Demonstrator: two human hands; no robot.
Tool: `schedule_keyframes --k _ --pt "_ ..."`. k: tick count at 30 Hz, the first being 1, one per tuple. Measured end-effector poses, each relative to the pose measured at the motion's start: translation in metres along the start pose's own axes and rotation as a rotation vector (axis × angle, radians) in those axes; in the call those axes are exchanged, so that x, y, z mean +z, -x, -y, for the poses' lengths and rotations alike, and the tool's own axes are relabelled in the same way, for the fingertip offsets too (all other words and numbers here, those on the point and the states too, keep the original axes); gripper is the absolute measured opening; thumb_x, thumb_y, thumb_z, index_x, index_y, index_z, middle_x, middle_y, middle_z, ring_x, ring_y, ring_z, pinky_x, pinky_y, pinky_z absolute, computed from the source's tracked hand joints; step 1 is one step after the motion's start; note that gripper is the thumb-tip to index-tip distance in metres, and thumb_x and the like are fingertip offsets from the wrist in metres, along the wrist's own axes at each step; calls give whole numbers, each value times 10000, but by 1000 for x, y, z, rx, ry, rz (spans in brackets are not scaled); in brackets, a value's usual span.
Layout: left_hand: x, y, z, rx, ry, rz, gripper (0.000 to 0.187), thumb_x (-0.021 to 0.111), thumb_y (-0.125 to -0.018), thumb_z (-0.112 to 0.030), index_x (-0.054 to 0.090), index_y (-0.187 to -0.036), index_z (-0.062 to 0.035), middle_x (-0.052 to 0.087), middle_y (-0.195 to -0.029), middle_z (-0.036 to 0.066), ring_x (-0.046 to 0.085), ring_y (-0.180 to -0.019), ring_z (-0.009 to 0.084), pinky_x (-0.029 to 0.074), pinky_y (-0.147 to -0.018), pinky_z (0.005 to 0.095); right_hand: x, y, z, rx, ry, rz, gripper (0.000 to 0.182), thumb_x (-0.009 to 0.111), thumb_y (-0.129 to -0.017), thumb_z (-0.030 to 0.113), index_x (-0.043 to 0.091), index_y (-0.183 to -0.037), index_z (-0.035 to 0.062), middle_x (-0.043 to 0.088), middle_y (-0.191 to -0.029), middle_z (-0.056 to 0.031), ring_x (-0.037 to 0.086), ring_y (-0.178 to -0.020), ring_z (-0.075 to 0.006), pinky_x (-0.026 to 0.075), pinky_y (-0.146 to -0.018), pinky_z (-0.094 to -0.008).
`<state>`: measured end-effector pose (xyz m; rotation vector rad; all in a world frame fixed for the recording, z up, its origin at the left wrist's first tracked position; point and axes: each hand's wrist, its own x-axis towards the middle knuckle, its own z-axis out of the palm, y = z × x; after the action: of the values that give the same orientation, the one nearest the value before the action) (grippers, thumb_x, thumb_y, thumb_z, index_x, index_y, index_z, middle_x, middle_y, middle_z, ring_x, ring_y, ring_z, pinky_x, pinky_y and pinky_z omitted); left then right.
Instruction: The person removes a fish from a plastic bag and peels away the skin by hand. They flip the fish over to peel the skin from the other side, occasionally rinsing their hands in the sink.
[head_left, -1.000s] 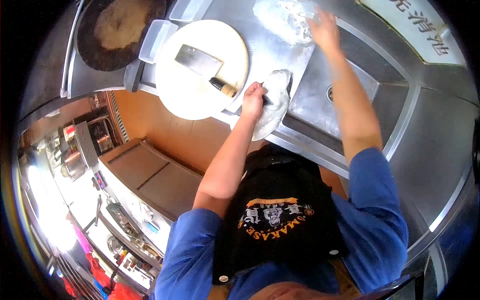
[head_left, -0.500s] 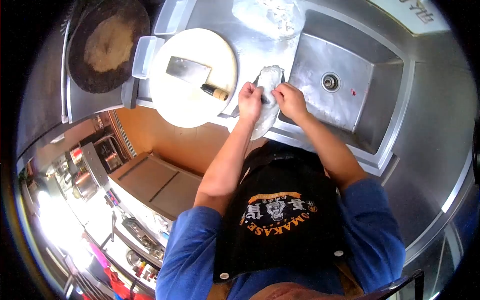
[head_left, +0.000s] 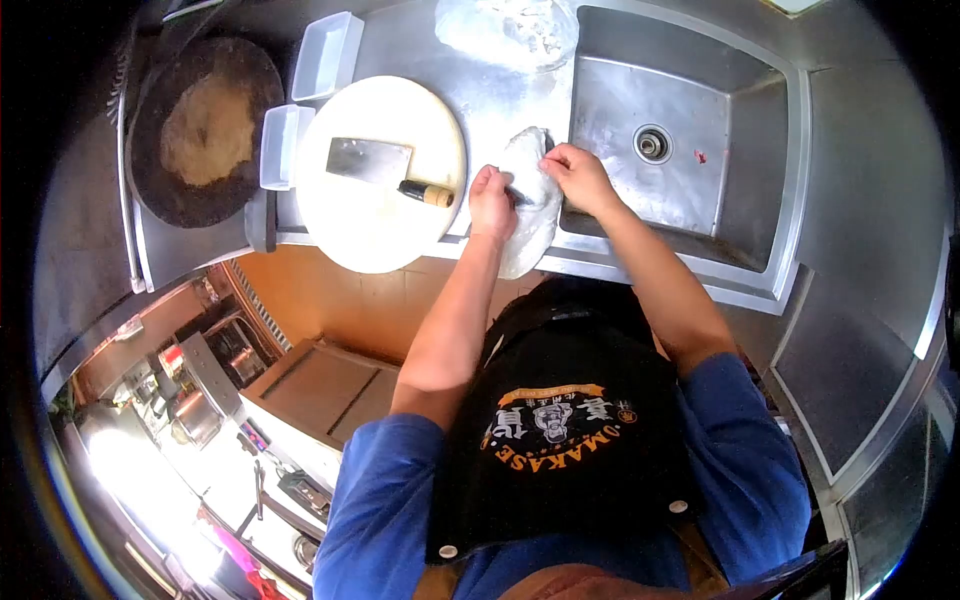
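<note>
A translucent plastic bag (head_left: pixel 532 232) lies over the counter's front edge, left of the sink, with something dark grey showing in it that I cannot make out. My left hand (head_left: pixel 492 204) is closed on the bag's left edge, thumb against fingers. On the far right side, my right hand (head_left: pixel 581 180) pinches the bag's other edge. Just left of my left hand is a round white cutting board (head_left: pixel 375 235). A cleaver (head_left: pixel 370 160) lies flat on it, its wooden handle pointing right.
A steel sink (head_left: pixel 650 200) with a drain and a small red scrap is at the right. Another clear plastic bag (head_left: pixel 505 32) lies at the back. Two clear plastic containers (head_left: pixel 328 58) stand behind and left of the board. A dark wok (head_left: pixel 210 135) sits farther left.
My hands have moved slightly apart, and the bag is spread wider between them. The head view has shifted a little. The cleaver still lies on the board.
</note>
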<state>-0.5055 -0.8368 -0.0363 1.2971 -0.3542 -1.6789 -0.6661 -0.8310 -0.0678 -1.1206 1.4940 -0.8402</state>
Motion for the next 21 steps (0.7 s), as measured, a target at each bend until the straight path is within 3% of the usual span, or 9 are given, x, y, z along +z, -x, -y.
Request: schedule_keyframes --k 4,6,8,11,13,14,15,17,21 --pt "-6 -2 7 7 5 49 160 509 -790 21 454 -707 -104 492 -709 3 465 -677 111 413 -627 256 -5 -8 -7 -56 100 1 166 642 -848 201 644 -886 39 664 -842 -162 642 -763 -301 500 -692 -379" --pt "-11 -1 11 29 3 55 162 510 -787 22 452 -704 -104 486 -700 -3 454 -668 105 400 -617 253 -14 -17 -31 -279 472 -88 134 605 -833 175 602 -858 44 643 -860 -188 623 -794 -375 496 -702 -439" --pt "-16 -9 17 55 -58 -4 173 518 -787 17 443 -692 -108 476 -679 -12 430 -637 94 367 -576 252 -39 -35 -54 -186 561 -252 134 554 -846 176 580 -873 48 637 -855 -200 610 -797 -411 487 -716 -493" --pt "-20 -11 13 59 -40 -40 175 531 -794 2 451 -688 -112 469 -662 -16 414 -601 93 339 -540 255 -75 -47 -77 -104 632 -354 146 549 -858 176 586 -909 45 651 -823 -180 634 -759 -369 496 -700 -465" --pt "-21 -11 10 16 -15 -29 164 537 -797 -5 459 -698 -110 469 -664 -14 416 -593 96 342 -536 255 -78 -46 -86 81 22 -287 169 528 -871 164 601 -959 40 666 -796 -145 652 -730 -300 503 -685 -418" --pt "-19 -10 7 -24 3 -13 153 543 -799 -13 468 -707 -108 470 -666 -12 417 -586 99 345 -532 256 -73 -46 -85 100 45 -270 185 506 -873 141 639 -953 40 682 -824 -116 654 -732 -243 505 -691 -371" --pt "-14 -10 4 -21 4 -15 153 543 -799 -13 468 -707 -108 470 -666 -12 417 -586 99 345 -532 256 -67 -41 -69 97 45 -267 185 506 -873 141 639 -953 40 682 -824 -116 654 -732 -243 505 -691 -371" --pt "-8 -9 1 -36 -10 -88 124 547 -805 -21 482 -732 -98 475 -671 -6 428 -592 101 354 -541 252 -48 -33 -38 -76 135 -153 168 502 -882 69 664 -921 48 686 -876 -44 606 -674 -156 489 -653 -317" --pt "-12 -16 2 -69 -86 -53 27 530 -822 -45 519 -814 -68 534 -790 30 524 -739 173 450 -699 299 -25 -44 -1 95 220 -42 186 572 -857 176 683 -903 34 683 -801 -119 627 -709 -216 490 -685 -336"
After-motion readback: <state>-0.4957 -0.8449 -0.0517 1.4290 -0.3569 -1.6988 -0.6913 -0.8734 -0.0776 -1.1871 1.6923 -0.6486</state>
